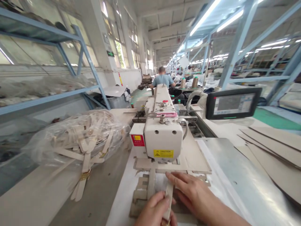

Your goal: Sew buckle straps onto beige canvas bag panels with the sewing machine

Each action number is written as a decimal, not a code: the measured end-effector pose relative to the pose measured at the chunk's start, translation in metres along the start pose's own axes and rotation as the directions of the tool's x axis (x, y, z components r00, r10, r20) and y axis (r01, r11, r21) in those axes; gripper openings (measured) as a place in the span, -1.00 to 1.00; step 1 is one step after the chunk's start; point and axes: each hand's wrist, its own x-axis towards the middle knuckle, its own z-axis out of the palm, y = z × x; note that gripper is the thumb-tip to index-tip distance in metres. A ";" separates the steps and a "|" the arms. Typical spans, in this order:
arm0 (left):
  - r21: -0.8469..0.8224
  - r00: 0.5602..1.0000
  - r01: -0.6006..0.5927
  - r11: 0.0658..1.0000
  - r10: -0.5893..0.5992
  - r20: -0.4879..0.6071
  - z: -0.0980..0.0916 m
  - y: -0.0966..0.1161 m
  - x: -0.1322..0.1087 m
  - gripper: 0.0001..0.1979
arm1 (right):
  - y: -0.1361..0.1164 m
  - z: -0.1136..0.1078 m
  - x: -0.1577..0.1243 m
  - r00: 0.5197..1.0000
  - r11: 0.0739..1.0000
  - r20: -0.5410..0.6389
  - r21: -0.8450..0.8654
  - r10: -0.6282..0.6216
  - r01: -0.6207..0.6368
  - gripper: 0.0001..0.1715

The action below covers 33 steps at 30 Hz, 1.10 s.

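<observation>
Head view: plastic bag (39, 147) of straps (86, 160)

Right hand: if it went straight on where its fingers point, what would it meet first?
The right hand touches the strap; beyond it, probably the clamp plate under the sewing machine, though depth is unclear.

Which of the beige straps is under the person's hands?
The strap lying before the sewing machine: the left hand grips it and the right hand touches it. The other straps sit in or spill from the plastic bag on the left.
</observation>
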 end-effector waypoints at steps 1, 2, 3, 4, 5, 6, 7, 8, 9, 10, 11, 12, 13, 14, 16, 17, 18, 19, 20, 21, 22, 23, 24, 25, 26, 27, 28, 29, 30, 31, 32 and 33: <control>-0.029 1.000 0.002 1.000 -0.002 0.008 0.006 0.003 0.009 -0.36 | 0.003 0.005 0.005 1.000 1.000 -0.003 -0.026 -0.002 0.002 -0.43; -0.059 1.000 0.006 0.998 -0.006 0.009 0.010 0.005 0.018 -0.33 | 0.008 0.009 0.009 1.000 0.999 -0.013 -0.053 -0.006 0.005 -0.44; -0.086 1.000 0.014 0.996 -0.013 0.008 0.014 0.006 0.025 -0.31 | 0.013 0.013 0.012 0.999 0.997 -0.032 -0.076 -0.014 0.012 -0.45; -0.108 1.000 0.021 0.994 -0.021 0.007 0.017 0.006 0.030 -0.29 | 0.019 0.016 0.014 0.998 0.996 -0.052 -0.089 -0.027 0.023 -0.44; -0.124 1.000 0.026 0.992 -0.025 0.010 0.019 0.006 0.034 -0.29 | 0.025 0.020 0.016 0.997 0.995 -0.070 -0.093 -0.038 0.031 -0.43; -0.134 1.000 0.027 0.991 -0.025 0.016 0.020 0.005 0.037 -0.30 | 0.030 0.023 0.017 0.995 0.995 -0.084 -0.093 -0.044 0.036 -0.43; -0.149 1.000 0.023 0.989 -0.021 0.013 0.021 0.004 0.039 -0.30 | 0.034 0.027 0.017 0.996 0.996 -0.083 -0.087 -0.040 0.033 -0.44; -0.164 1.000 0.020 0.986 -0.019 0.010 0.021 0.003 0.041 -0.31 | 0.037 0.031 0.018 0.997 0.997 -0.067 -0.075 -0.026 0.021 -0.46; -0.179 1.000 0.013 0.984 -0.013 0.005 0.021 0.002 0.042 -0.32 | 0.039 0.034 0.019 0.999 0.998 -0.040 -0.060 0.000 -0.003 -0.48; -0.195 1.000 0.006 0.981 -0.006 -0.002 0.021 0.002 0.042 -0.34 | 0.040 0.037 0.019 1.000 0.998 -0.009 -0.047 0.030 -0.030 -0.51; -0.210 1.000 0.005 0.978 -0.006 -0.007 0.021 0.002 0.042 -0.35 | 0.041 0.040 0.020 0.998 0.998 0.018 -0.034 0.055 -0.054 -0.53; -0.223 1.000 0.006 0.975 -0.008 -0.006 0.021 0.003 0.041 -0.36 | 0.042 0.042 0.021 0.997 0.997 0.039 -0.019 0.074 -0.073 -0.54; -0.235 1.000 0.006 0.972 -0.007 -0.007 0.021 0.004 0.041 -0.37 | 0.042 0.043 0.022 0.995 0.996 0.050 -0.006 0.090 -0.089 -0.53; -0.242 1.000 0.006 0.970 -0.007 -0.003 0.022 0.005 0.040 -0.38 | 0.043 0.044 0.022 0.994 0.995 0.055 0.005 0.096 -0.096 -0.52; -0.245 1.000 0.006 0.969 -0.006 0.001 0.023 0.006 0.038 -0.41 | 0.044 0.043 0.023 0.994 0.995 0.070 0.026 0.090 -0.092 -0.49; -0.243 1.000 -0.002 0.970 0.002 0.000 0.024 0.007 0.038 -0.44 | 0.044 0.042 0.022 0.993 0.996 0.079 0.032 0.083 -0.085 -0.48; -0.241 1.000 -0.008 0.971 0.009 0.001 0.024 0.007 0.038 -0.46 | 0.043 0.042 0.022 0.993 0.996 0.090 0.036 0.078 -0.081 -0.47; -0.238 1.000 -0.012 0.971 0.014 0.004 0.025 0.007 0.038 -0.47 | 0.042 0.041 0.023 0.992 0.996 0.100 0.034 0.081 -0.085 -0.46; -0.241 1.000 -0.013 0.970 0.017 0.012 0.025 0.006 0.038 -0.46 | 0.041 0.041 0.023 0.989 0.995 0.110 0.024 0.097 -0.100 -0.45; -0.247 1.000 -0.013 0.969 0.018 0.021 0.025 0.005 0.039 -0.44 | 0.040 0.041 0.023 0.986 0.992 0.115 0.006 0.124 -0.125 -0.43; -0.250 0.999 -0.012 0.968 0.020 0.030 0.026 0.004 0.040 -0.43 | 0.038 0.041 0.024 0.981 0.988 0.118 -0.016 0.155 -0.154 -0.39; -0.249 0.999 -0.011 0.968 0.021 0.037 0.026 0.003 0.041 -0.42 | 0.036 0.040 0.025 0.976 0.983 0.119 -0.037 0.185 -0.181 -0.35; -0.242 0.999 -0.012 0.970 0.023 0.042 0.027 0.002 0.041 -0.43 | 0.035 0.040 0.026 0.971 0.978 0.118 -0.049 0.208 -0.203 -0.33; -0.234 0.999 -0.015 0.972 0.026 0.044 0.028 0.001 0.041 -0.44 | 0.035 0.040 0.027 0.970 0.976 0.115 -0.047 0.216 -0.212 -0.33; -0.227 0.999 -0.018 0.974 0.029 0.044 0.029 0.001 0.041 -0.44 | 0.036 0.039 0.028 0.971 0.978 0.114 -0.032 0.208 -0.206 -0.35; -0.222 0.999 -0.024 0.975 0.034 0.041 0.030 0.002 0.041 -0.45 | 0.038 0.038 0.029 0.975 0.981 0.112 -0.011 0.194 -0.194 -0.39; -0.221 0.998 -0.025 0.975 0.035 0.042 0.032 0.002 0.041 -0.44 | 0.041 0.037 0.029 0.978 0.983 0.109 0.009 0.180 -0.182 -0.43; -0.220 0.998 -0.024 0.975 0.035 0.045 0.033 0.003 0.041 -0.43 | 0.045 0.036 0.029 0.980 0.985 0.108 0.026 0.165 -0.169 -0.46; -0.217 0.998 -0.025 0.976 0.036 0.047 0.035 0.004 0.042 -0.42 | 0.049 0.035 0.028 0.982 0.987 0.109 0.037 0.154 -0.158 -0.47; -0.208 0.998 -0.027 0.978 0.038 0.049 0.037 0.005 0.043 -0.41 | 0.054 0.035 0.027 0.983 0.987 0.113 0.044 0.147 -0.153 -0.47; -0.193 0.998 -0.030 0.981 0.040 0.050 0.038 0.006 0.044 -0.41 | 0.057 0.034 0.026 0.982 0.987 0.117 0.051 0.145 -0.152 -0.47; -0.180 0.998 -0.030 0.983 0.040 0.051 0.039 0.007 0.045 -0.41 | 0.060 0.034 0.025 0.982 0.987 0.124 0.058 0.142 -0.150 -0.47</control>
